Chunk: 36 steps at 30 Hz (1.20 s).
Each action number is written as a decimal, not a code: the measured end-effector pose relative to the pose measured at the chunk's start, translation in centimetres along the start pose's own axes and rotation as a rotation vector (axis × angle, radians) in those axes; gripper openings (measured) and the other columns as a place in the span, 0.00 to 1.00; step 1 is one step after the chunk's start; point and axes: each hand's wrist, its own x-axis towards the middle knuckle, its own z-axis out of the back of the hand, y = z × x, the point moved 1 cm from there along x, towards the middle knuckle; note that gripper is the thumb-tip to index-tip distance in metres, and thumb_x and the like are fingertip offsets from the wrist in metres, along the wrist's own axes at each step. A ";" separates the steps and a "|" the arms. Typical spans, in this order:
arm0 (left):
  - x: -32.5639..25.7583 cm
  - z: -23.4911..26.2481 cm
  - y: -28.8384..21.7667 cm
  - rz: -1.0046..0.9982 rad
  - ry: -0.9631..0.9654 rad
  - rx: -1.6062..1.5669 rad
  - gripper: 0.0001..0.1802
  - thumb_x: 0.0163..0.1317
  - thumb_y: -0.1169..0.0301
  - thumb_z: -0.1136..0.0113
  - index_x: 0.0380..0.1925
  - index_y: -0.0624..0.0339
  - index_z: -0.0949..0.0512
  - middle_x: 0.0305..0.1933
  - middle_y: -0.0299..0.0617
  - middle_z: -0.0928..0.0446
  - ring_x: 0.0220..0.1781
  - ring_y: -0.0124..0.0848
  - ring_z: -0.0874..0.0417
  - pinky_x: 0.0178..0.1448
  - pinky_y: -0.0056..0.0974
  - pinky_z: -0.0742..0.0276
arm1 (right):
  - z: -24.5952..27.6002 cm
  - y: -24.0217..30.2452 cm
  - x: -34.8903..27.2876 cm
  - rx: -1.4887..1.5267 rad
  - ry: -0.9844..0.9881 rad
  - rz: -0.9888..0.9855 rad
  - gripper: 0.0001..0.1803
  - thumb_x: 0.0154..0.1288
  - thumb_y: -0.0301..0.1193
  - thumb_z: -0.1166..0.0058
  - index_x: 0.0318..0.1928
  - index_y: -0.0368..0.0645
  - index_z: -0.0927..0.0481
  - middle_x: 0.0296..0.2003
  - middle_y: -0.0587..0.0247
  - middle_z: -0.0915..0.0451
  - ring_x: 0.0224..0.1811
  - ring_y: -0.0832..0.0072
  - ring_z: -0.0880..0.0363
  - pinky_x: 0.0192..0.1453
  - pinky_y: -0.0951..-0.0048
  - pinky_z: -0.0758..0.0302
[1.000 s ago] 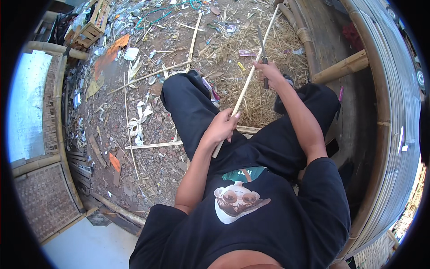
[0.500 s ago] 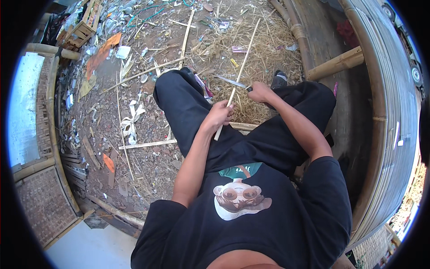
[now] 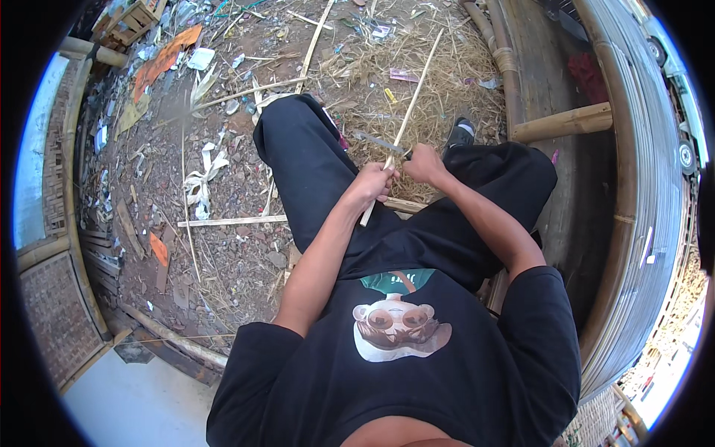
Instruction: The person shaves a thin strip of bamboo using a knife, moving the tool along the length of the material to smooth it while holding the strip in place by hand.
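My left hand [image 3: 370, 184] is wrapped round a long, pale bamboo strip [image 3: 418, 92] near its lower end. The strip slants up and away to the right, over the straw between my legs. In my right hand [image 3: 424, 164] is the dark handle of a knife [image 3: 381, 141]. Its blade points left and lies across the strip, just beyond my left fingers. The two hands are close together above my lap, and the exact contact of edge and strip is too small to make out.
Dry straw [image 3: 447, 71] and litter cover the ground ahead. More bamboo strips [image 3: 231, 221] lie to the left. A wooden crate [image 3: 132, 24] stands at the far left. Along the right runs a bamboo-framed bench [image 3: 562, 123]; a woven panel [image 3: 59, 320] is at the left.
My right hand and the knife have come down along the strip, closer to my left hand. The whole view has shifted slightly.
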 end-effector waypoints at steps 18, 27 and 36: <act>-0.8 -0.8 0.0 -0.282 -0.359 0.865 0.16 0.62 0.69 0.55 0.31 0.73 0.24 0.34 0.66 0.24 0.42 0.59 0.23 0.46 0.53 0.29 | -1.8 2.5 -2.5 -0.027 -0.052 -0.048 0.13 0.48 0.31 0.42 0.28 0.30 0.20 0.31 0.34 0.21 0.38 0.43 0.21 0.43 0.51 0.23; -0.8 -0.1 0.3 -0.350 -0.417 0.966 0.14 0.63 0.70 0.56 0.31 0.72 0.25 0.28 0.63 0.24 0.37 0.55 0.21 0.43 0.50 0.28 | -3.0 1.3 0.9 -0.043 -0.203 -0.089 0.11 0.47 0.28 0.45 0.28 0.30 0.19 0.30 0.36 0.21 0.36 0.45 0.20 0.43 0.52 0.23; -5.0 -1.5 2.5 -0.381 -0.339 0.861 0.14 0.65 0.70 0.56 0.33 0.70 0.26 0.29 0.62 0.24 0.37 0.54 0.21 0.42 0.47 0.30 | -0.3 -3.0 3.5 0.098 -0.200 -0.338 0.15 0.49 0.28 0.46 0.36 0.30 0.19 0.39 0.36 0.21 0.45 0.46 0.22 0.49 0.55 0.24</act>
